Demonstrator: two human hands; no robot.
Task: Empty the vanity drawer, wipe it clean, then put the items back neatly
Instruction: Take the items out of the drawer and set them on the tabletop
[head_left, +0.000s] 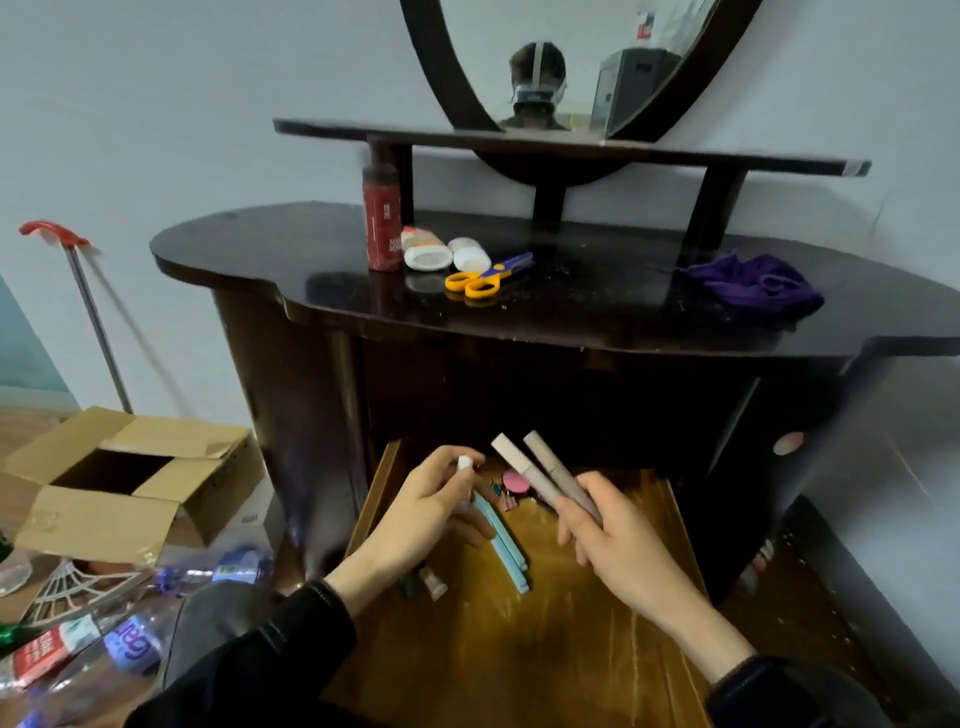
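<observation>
Right hand (623, 545) is being curled round two beige tubes (545, 478), left hand (415, 514) round a small white-capped item (464, 462), both over the open drawer (519, 649). Blue clips (506, 543) etc. are lying inside. Tubes are best being carried together to vanity top (597, 312), w/o dropping.

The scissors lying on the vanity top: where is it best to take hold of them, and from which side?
Probably by the yellow handles, coming from the front: the scissors lie flat with handles toward the front edge, blades pointing away to the right, and white bottles lie close behind.
</observation>
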